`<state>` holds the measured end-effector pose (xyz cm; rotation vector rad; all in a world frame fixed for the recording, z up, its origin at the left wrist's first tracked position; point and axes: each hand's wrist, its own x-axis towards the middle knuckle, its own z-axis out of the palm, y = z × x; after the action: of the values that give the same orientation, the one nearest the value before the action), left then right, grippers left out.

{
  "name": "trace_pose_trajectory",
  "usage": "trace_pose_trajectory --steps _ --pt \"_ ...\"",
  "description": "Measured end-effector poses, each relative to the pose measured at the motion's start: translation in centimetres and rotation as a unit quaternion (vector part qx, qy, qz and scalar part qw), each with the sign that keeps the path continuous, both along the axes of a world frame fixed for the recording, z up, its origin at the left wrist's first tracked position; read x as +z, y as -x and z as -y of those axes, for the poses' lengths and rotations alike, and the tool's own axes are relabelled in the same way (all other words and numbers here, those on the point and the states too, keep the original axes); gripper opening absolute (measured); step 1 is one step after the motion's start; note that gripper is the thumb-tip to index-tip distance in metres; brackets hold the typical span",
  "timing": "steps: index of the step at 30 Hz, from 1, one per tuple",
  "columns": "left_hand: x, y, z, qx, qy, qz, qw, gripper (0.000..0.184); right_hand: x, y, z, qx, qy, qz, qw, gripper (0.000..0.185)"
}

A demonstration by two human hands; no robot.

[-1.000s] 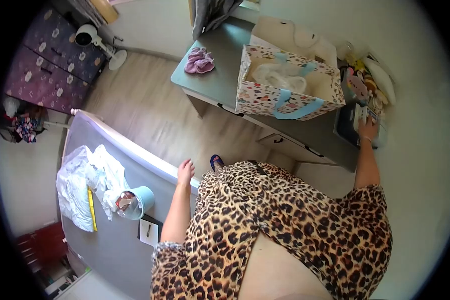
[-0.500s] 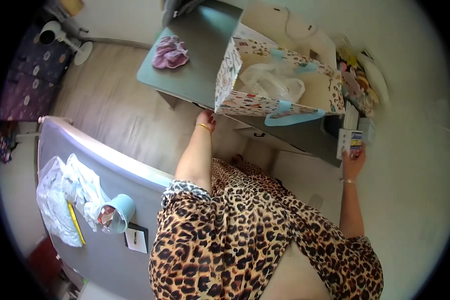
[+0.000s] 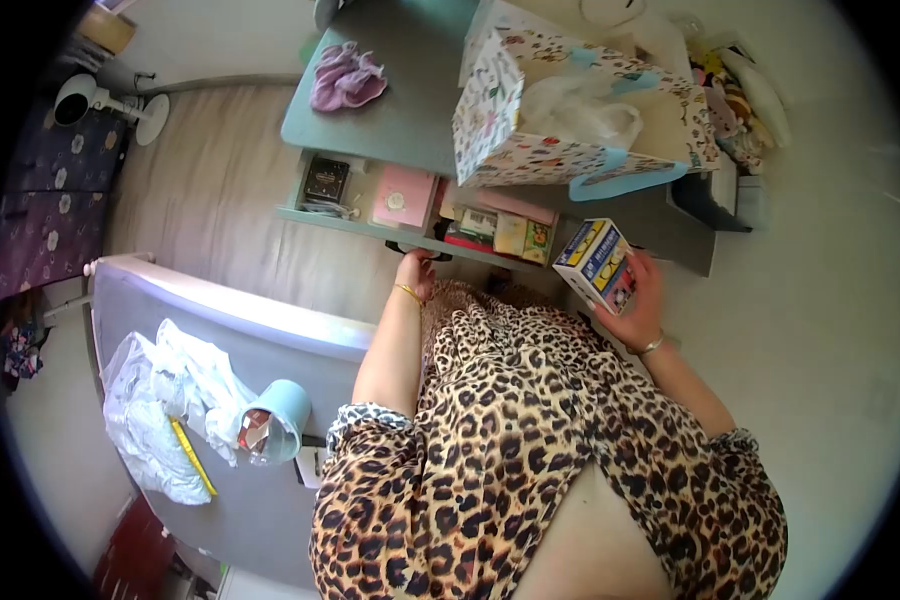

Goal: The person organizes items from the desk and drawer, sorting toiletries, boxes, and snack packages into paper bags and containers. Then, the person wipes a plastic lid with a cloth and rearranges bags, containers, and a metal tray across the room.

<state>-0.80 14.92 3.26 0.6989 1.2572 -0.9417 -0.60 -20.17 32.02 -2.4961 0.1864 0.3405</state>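
My left hand [image 3: 416,272] has its fingers curled at the black handle [image 3: 400,248] of a pulled-out drawer [image 3: 360,226]. Inside the drawer lie a black box [image 3: 327,180], a pink box [image 3: 404,196] and a yellow patterned packet [image 3: 523,238], among other small items. To the right, my right hand [image 3: 638,302] grips a small blue, yellow and white box [image 3: 595,262], held tilted just beyond the drawer's right end. Its printing is too small to read fully.
On the desk [image 3: 410,90] are a crumpled purple cloth [image 3: 348,78] and a large patterned gift bag [image 3: 490,120] with plastic inside. Soft toys [image 3: 735,120] sit behind it. At lower left, a bed-like surface [image 3: 260,530] bears white plastic bags [image 3: 160,420] and a light-blue bin [image 3: 288,405].
The drawer has been pulled open toward me, showing its contents. My right hand has brought the small box from the desk's right end leftward, close to the drawer.
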Motion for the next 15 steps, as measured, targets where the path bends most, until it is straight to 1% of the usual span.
trace_pose_trajectory --steps 1,2,4,5,6,7,10,11,12,13,14,15 --pt "1.5 1.5 -5.0 0.003 0.018 -0.004 1.0 0.009 0.2 0.2 -4.0 0.011 -0.02 0.0 1.0 0.08" --pt "3.1 3.0 -9.3 0.015 -0.005 -0.008 1.0 0.009 0.4 0.2 -7.6 0.029 -0.023 -0.001 0.999 0.081" --pt "6.2 3.6 -8.4 0.026 -0.01 -0.026 0.999 0.009 0.7 0.2 -8.7 0.013 -0.046 -0.031 0.998 0.08" --pt "7.4 3.5 -6.7 -0.01 -0.03 -0.043 0.999 0.009 0.0 -0.2 -7.6 0.005 -0.057 -0.046 0.997 0.08" --pt "8.2 2.4 -4.6 -0.017 -0.039 -0.054 0.998 0.011 -1.0 -0.8 -6.3 0.027 -0.032 -0.033 0.999 0.079" --pt "9.1 2.6 -3.1 -0.02 -0.051 -0.075 0.996 0.012 -1.6 -1.4 -5.5 0.028 -0.035 -0.048 0.998 0.079" --pt "7.8 6.3 -2.9 -0.033 0.013 -0.128 0.991 0.027 -4.2 -2.1 -6.0 0.019 -0.059 -0.085 0.994 0.08" --pt "7.7 7.6 -3.0 -0.047 0.009 -0.137 0.989 0.027 -4.9 -2.0 -6.3 0.011 -0.059 -0.096 0.994 0.08" --pt "9.7 7.0 -2.1 -0.054 0.004 -0.145 0.988 0.028 -5.5 -2.1 -6.4 0.01 -0.06 -0.108 0.992 0.08" --pt "9.9 5.9 -2.2 -0.069 -0.005 -0.139 0.988 0.028 -7.0 -2.5 -6.8 0.002 -0.064 -0.105 0.992 0.08" --pt "8.5 7.0 -2.9 -0.072 0.021 -0.139 0.987 0.034 -8.4 -2.6 -7.0 0.002 -0.07 -0.079 0.994 0.081" --pt "7.2 8.2 -3.2 -0.078 0.017 -0.105 0.991 0.034 -9.3 -3.1 -7.1 -0.008 -0.071 -0.067 0.995 0.081"
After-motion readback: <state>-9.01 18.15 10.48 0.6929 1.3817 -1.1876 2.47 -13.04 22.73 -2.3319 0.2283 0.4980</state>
